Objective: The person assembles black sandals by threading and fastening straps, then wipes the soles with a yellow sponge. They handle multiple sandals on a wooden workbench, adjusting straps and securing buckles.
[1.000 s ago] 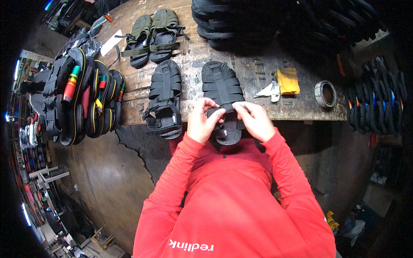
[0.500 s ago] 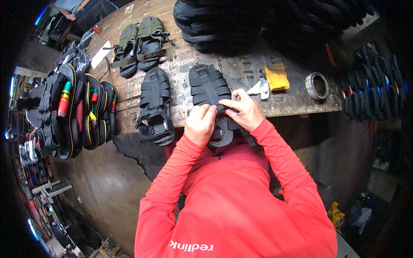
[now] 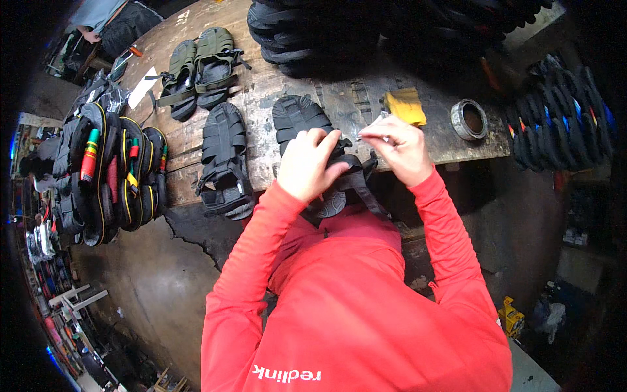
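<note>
A black strappy sandal [image 3: 299,116] lies at the table's front edge, its heel end jutting over toward my lap. My left hand [image 3: 307,164] rests across its middle, fingers stretched out and thumb apart. A loose black strap [image 3: 358,179] hangs from the sandal's right side. Just right of it, my right hand [image 3: 400,145] is raised with thumb and fingers pinched together; what they hold, if anything, is too small to tell. Behind that hand, white scrap paper [image 3: 381,117] is mostly hidden beside a yellow folded piece [image 3: 406,106]. A similar black sandal [image 3: 224,140] lies to the left.
Two olive-green sandals [image 3: 213,49] lie farther back. Black footwear is stacked at the back [image 3: 281,39] and hangs at the right [image 3: 555,124]. A tape roll [image 3: 469,120] sits near the right edge. Sandals with coloured straps [image 3: 91,157] crowd the left. A person's hand [image 3: 89,34] shows far left.
My right hand has left the sandal and moved right and up, toward the white scrap and yellow piece. The left hand has opened from a pinch and lies over the sandal. The view has shifted slightly.
</note>
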A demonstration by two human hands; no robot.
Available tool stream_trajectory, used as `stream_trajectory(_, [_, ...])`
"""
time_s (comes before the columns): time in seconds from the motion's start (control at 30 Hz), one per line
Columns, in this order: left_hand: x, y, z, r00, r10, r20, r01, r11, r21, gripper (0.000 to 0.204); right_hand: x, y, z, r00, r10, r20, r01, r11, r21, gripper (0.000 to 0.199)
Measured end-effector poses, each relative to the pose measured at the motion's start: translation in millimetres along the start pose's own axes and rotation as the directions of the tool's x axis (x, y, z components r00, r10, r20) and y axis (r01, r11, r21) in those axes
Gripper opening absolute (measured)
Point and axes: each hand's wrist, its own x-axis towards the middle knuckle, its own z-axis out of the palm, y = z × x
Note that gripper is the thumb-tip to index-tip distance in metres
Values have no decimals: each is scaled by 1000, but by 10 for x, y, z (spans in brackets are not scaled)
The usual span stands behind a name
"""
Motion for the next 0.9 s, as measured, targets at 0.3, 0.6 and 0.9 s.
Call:
stream_trajectory(0.3, [112, -46, 159, 980, 130, -149, -129, 992, 15, 21, -559, 236, 302, 933, 346, 98, -314, 917, -244, 45])
stream_trajectory(0.6, [-65, 17, -52, 984, 144, -108, -121, 972, 200, 27, -537, 151, 484, 750, 660, -32, -624, 723, 297, 25])
stream_trajectory(0.9, [-66, 41, 24, 983, 141, -121, -116, 975, 188, 25, -393, 18, 479, 997, 19, -76, -41, 952, -304, 9])
